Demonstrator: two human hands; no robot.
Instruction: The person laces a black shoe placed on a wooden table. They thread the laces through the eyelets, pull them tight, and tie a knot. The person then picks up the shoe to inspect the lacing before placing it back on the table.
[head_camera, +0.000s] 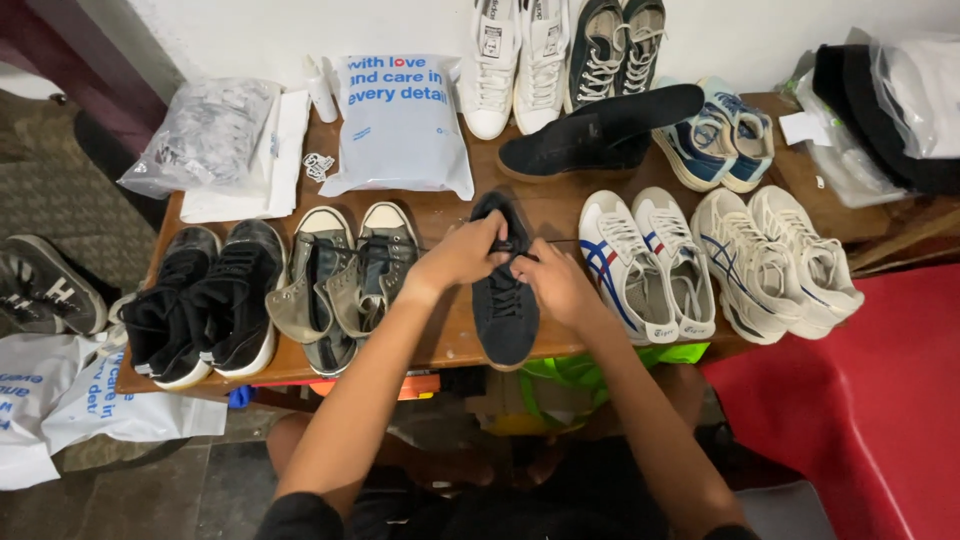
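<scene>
Both hands meet over a dark navy suede sneaker (505, 300) lying toe-away near the middle of the wooden table (445, 345), its heel just over the near edge. The left hand (462, 255) is pinched shut on the black laces (508, 245) at the top of the tongue; the right hand (558, 283) closes narrowly on the same laces from the other side.

Containers sit along the back: a pale blue mailer bag (400, 125), sealed and puffed, contents hidden; to its left a clear plastic bag (205, 135) of grey-and-white items too blurred to tell, lying on white paper (280, 160). At the far right, clear bags (870, 100) hold dark fabric.

Shoes crowd the rest — a black high-top pair (205, 300) overhanging the left front edge, grey canvas sneakers (345, 275) just beside the held shoe, white sneakers with red and blue stripes (650, 265) on its right, then a cream pair (775, 260). Behind lies the matching navy sneaker (600, 130) on its side, with a blue pair (720, 135) next to it.

Bare wood shows only in narrow strips around the held shoe.
</scene>
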